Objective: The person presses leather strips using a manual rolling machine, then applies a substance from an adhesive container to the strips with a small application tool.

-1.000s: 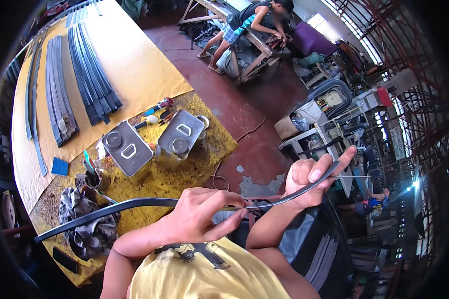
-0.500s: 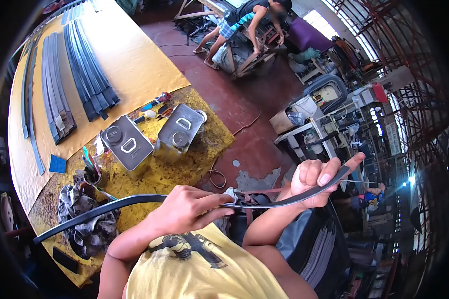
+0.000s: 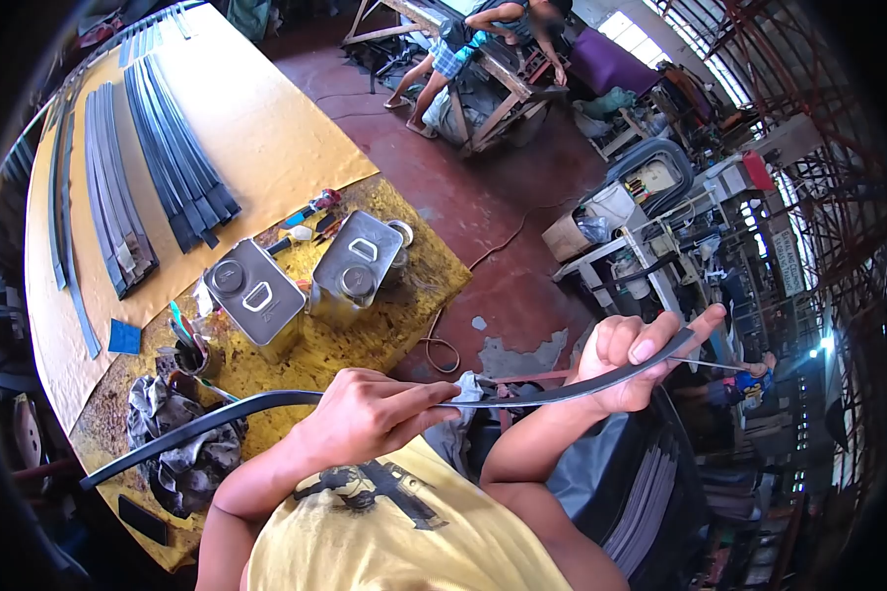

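Note:
A long dark strap [image 3: 212, 418] runs across in front of my yellow shirt, its left end hanging out over the table corner. My left hand [image 3: 379, 409] is closed on it near the middle, and a crumpled grey-white rag [image 3: 471, 388] shows at the fingertips. My right hand [image 3: 626, 362] grips the strap close to its right end, with the index finger stretched out along it. A thin metal rod [image 3: 705, 364] sticks out beyond the right fingers; what it belongs to is hidden.
The yellow table [image 3: 404, 305] carries two metal cans [image 3: 284, 313], a cup of tools [image 3: 195, 360], a stained cloth [image 3: 172, 463], a phone-like black slab [image 3: 143, 519] and rows of dark strips [image 3: 172, 158]. Another person [image 3: 508, 30] bends over a wooden frame; machines stand at right.
The view has shifted slightly, so the table appears lower and further right. My hands keep their hold on the strap with little movement. The person at the back has changed arm position.

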### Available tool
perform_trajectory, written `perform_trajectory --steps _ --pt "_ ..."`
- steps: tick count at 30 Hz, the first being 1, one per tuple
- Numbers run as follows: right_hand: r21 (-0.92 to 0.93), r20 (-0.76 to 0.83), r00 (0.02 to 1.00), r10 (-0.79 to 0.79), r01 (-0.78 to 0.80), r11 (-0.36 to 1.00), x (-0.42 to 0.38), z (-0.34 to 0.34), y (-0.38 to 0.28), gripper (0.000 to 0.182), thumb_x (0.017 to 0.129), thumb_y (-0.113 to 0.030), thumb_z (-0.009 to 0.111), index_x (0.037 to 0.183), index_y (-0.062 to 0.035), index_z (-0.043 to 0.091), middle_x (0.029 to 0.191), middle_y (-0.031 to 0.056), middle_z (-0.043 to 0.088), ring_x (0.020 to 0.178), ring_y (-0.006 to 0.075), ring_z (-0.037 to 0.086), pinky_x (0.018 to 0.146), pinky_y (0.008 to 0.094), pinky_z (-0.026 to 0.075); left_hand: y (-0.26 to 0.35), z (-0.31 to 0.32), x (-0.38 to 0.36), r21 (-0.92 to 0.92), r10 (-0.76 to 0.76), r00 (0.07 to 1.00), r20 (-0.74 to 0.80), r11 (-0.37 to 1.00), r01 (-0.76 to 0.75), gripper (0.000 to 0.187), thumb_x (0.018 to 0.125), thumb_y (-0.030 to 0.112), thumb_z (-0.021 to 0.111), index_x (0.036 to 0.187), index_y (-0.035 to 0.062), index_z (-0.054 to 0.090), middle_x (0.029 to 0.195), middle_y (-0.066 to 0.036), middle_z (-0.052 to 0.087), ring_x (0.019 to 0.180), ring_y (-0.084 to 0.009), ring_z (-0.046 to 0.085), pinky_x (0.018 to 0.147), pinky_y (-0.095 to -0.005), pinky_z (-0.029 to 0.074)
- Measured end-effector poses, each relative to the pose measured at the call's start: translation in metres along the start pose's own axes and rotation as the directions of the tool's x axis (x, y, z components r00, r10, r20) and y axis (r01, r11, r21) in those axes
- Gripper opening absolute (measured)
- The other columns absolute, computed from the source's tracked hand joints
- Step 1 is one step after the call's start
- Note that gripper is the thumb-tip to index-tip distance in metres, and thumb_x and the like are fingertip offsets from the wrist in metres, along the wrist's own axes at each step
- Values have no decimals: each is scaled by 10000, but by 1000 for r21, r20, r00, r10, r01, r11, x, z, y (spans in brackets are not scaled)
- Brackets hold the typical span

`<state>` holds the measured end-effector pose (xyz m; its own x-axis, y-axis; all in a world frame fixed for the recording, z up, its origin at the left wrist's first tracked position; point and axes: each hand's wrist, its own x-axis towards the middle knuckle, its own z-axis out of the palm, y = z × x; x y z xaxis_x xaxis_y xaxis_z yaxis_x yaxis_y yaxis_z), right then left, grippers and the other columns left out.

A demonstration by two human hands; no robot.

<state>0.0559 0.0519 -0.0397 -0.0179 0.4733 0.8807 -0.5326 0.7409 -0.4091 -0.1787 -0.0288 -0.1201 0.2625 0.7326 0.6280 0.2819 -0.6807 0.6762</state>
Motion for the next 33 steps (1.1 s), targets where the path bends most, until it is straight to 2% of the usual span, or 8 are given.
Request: perform_trajectory --steps 11,16,20,25,26,29,31,33 --pt "-370 -294 956 9 -122 921 6 14 -26 792 847 -55 618 1489 -39 156 800 67 575 522 65 435 471 153 343 3 -3 -9 -37 -80 995 61 996 82 289 832 271 723 1011 53 657 712 -68 668 525 -217 622 476 -314 489" --pt "-462 -529 848 -17 -271 844 21 0 -33 499 881 8 593 1353 -18 431 688 -57 485 443 -15 254 401 175 174 -1 -8 -30 8 -210 977 33 978 210 385 776 317 780 1016 44 653 730 -107 677 581 -254 665 516 -324 517" --pt "-577 -595 801 -65 -370 728 26 -27 -25 421 872 -33 657 1270 -70 524 682 -70 458 452 -22 229 414 181 142 -2 -24 -61 144 -363 932 19 923 357 383 763 336 788 993 57 662 737 -104 684 588 -243 672 543 -325 529" --pt "-633 -573 810 -121 -344 694 32 -94 -6 366 874 -68 673 1224 -84 565 699 -79 466 462 -25 222 398 183 123 -7 -49 -118 229 -571 810 -136 777 586 483 706 467 810 905 50 669 660 -85 651 552 -206 647 534 -302 501" --pt "-644 -567 812 -138 -332 689 33 -112 -2 356 872 -67 675 1212 -82 573 705 -78 468 470 -23 227 400 188 125 -12 -52 -134 237 -586 770 -253 734 637 542 702 549 780 855 40 674 644 -90 639 546 -203 632 537 -311 486" --pt "-642 -610 782 -128 -394 658 37 -153 8 339 875 -40 662 1202 -59 577 735 -70 482 573 5 325 511 195 246 6 -69 -148 268 -603 647 -467 600 754 280 765 240 571 705 -28 626 603 -140 593 552 -241 600 567 -343 462" --pt "-629 -622 775 -115 -407 663 35 -193 20 339 880 -6 642 1209 -32 564 753 -55 468 705 40 434 657 202 378 13 -76 -165 315 -556 584 -592 507 802 425 851 353 511 652 -13 594 535 -132 516 486 -263 505 503 -370 365" --pt "-637 -634 767 -101 -443 631 29 -235 32 327 872 -32 657 1189 -28 577 734 -71 396 667 36 355 612 207 333 12 -79 -196 402 -462 570 -679 416 816 507 900 411 481 618 -5 548 511 -130 456 477 -268 452 498 -398 316"
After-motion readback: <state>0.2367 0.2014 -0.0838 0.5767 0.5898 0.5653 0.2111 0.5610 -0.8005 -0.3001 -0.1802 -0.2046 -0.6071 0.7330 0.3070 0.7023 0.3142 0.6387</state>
